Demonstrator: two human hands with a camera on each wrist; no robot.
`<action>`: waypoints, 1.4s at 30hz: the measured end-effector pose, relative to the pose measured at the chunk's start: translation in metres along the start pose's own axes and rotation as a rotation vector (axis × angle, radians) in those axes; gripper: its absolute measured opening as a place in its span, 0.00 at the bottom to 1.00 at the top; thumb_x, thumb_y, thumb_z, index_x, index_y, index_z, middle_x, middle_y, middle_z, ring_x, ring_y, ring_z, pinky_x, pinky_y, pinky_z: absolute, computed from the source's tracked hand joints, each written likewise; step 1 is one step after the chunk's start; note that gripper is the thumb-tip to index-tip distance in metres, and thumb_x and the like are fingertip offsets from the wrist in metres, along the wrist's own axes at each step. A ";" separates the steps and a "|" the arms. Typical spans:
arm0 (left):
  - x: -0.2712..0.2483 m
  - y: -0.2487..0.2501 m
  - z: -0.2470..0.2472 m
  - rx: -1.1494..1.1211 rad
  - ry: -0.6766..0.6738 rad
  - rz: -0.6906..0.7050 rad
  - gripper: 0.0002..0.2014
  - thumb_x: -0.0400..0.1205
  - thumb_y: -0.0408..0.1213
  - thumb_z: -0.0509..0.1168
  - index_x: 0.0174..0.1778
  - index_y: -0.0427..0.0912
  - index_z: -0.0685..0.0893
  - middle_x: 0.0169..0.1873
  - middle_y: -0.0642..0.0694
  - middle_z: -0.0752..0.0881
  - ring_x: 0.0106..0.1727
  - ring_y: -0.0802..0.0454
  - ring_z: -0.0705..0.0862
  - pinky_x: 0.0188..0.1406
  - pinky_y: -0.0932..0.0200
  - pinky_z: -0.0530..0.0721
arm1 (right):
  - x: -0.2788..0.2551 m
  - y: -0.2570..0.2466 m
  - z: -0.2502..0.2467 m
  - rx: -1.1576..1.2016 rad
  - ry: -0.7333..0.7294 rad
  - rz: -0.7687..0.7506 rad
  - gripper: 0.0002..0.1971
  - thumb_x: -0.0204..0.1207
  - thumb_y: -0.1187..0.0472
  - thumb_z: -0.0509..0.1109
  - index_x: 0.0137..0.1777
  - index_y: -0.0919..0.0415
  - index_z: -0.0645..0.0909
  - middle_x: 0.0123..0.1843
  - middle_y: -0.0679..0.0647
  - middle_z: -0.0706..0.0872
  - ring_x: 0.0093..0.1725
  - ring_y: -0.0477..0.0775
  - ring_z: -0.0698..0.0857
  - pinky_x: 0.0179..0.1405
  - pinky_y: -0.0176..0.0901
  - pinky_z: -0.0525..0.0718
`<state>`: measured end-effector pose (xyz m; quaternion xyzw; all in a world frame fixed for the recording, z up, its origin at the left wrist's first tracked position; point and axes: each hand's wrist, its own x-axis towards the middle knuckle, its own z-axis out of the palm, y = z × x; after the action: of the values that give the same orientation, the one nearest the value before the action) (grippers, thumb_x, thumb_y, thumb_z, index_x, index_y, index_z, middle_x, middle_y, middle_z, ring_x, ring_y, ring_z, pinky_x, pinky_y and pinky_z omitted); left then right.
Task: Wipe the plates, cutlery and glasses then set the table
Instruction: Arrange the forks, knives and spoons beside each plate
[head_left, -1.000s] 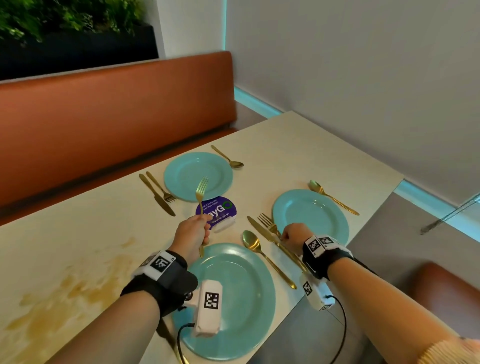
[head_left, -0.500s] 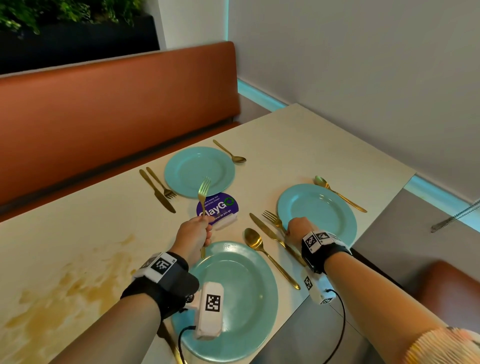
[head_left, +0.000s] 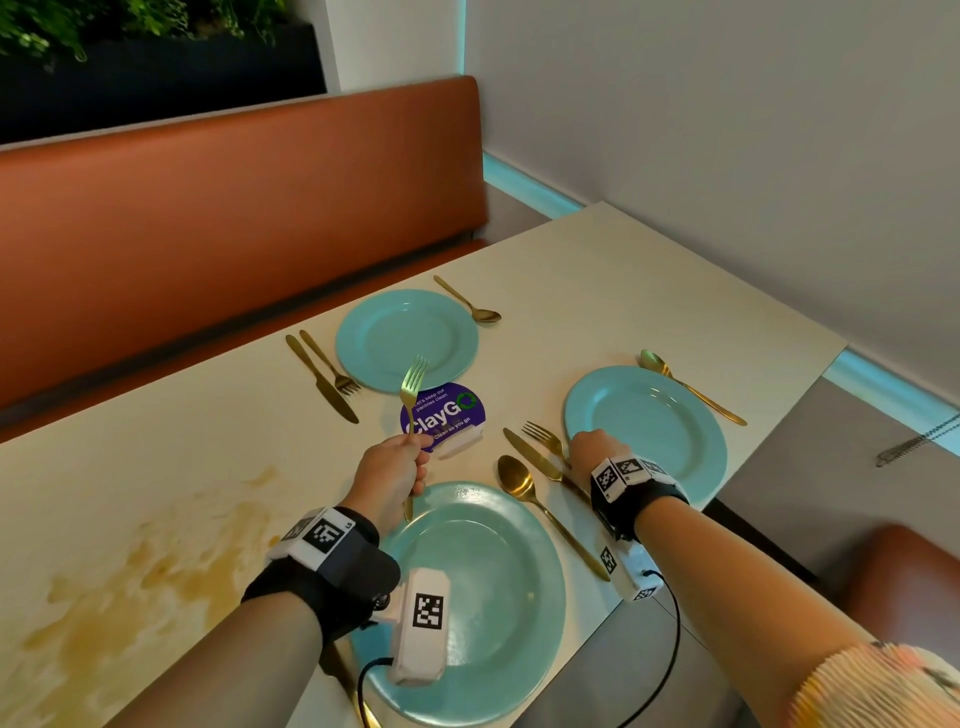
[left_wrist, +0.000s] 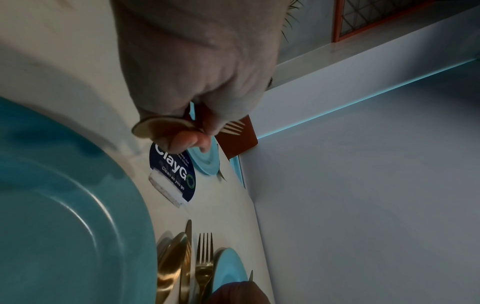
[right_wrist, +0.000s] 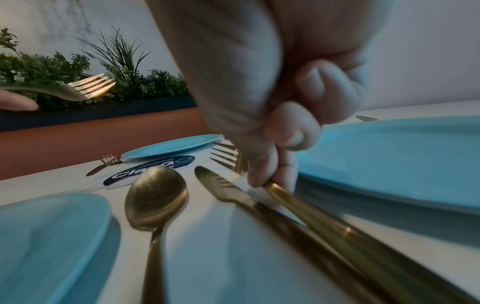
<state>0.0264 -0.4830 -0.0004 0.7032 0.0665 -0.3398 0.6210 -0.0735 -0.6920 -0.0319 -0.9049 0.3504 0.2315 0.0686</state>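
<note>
My left hand (head_left: 400, 467) grips a gold fork (head_left: 413, 382) by its handle and holds it upright above the table, tines up; the left wrist view shows the tines (left_wrist: 232, 127) past my curled fingers. My right hand (head_left: 587, 449) rests by the right teal plate (head_left: 654, 431) and pinches the handle of a second gold fork (right_wrist: 288, 193) that lies on the table next to a gold knife (right_wrist: 223, 189). A gold spoon (head_left: 514, 480) lies right of the near teal plate (head_left: 488, 597). A third teal plate (head_left: 405, 338) sits farther off.
A purple round ClayGo sign (head_left: 449, 415) stands between the plates. A knife and fork (head_left: 322, 376) lie left of the far plate and a spoon (head_left: 470, 304) to its right. Another spoon (head_left: 685, 387) lies beyond the right plate. A yellow stain (head_left: 130, 597) marks the table's left. An orange bench (head_left: 234, 218) runs behind.
Almost nothing differs. My left hand keeps the fork raised and my right hand stays on the fork by the right plate; the head view has shifted slightly.
</note>
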 end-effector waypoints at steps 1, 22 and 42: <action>0.000 0.000 0.000 0.002 -0.001 -0.002 0.10 0.87 0.36 0.56 0.54 0.37 0.81 0.30 0.46 0.74 0.28 0.55 0.69 0.26 0.65 0.71 | 0.001 0.000 0.000 0.004 -0.003 0.000 0.12 0.82 0.60 0.59 0.54 0.66 0.81 0.40 0.55 0.80 0.43 0.58 0.83 0.40 0.43 0.78; -0.002 -0.008 -0.007 -0.001 0.001 -0.001 0.10 0.87 0.35 0.55 0.54 0.38 0.82 0.31 0.47 0.73 0.29 0.55 0.69 0.28 0.64 0.71 | -0.002 -0.014 -0.016 -0.171 -0.010 -0.056 0.12 0.81 0.65 0.59 0.57 0.67 0.81 0.55 0.60 0.86 0.54 0.61 0.86 0.49 0.45 0.82; -0.010 -0.007 0.009 0.007 -0.038 0.018 0.10 0.88 0.34 0.54 0.51 0.39 0.81 0.30 0.47 0.73 0.28 0.56 0.68 0.24 0.65 0.69 | -0.030 0.013 0.011 -0.032 0.122 0.046 0.13 0.83 0.62 0.57 0.58 0.65 0.80 0.55 0.58 0.85 0.54 0.58 0.85 0.47 0.43 0.79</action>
<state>0.0114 -0.4860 -0.0008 0.6992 0.0470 -0.3478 0.6229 -0.1055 -0.6800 -0.0274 -0.9100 0.3709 0.1831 0.0273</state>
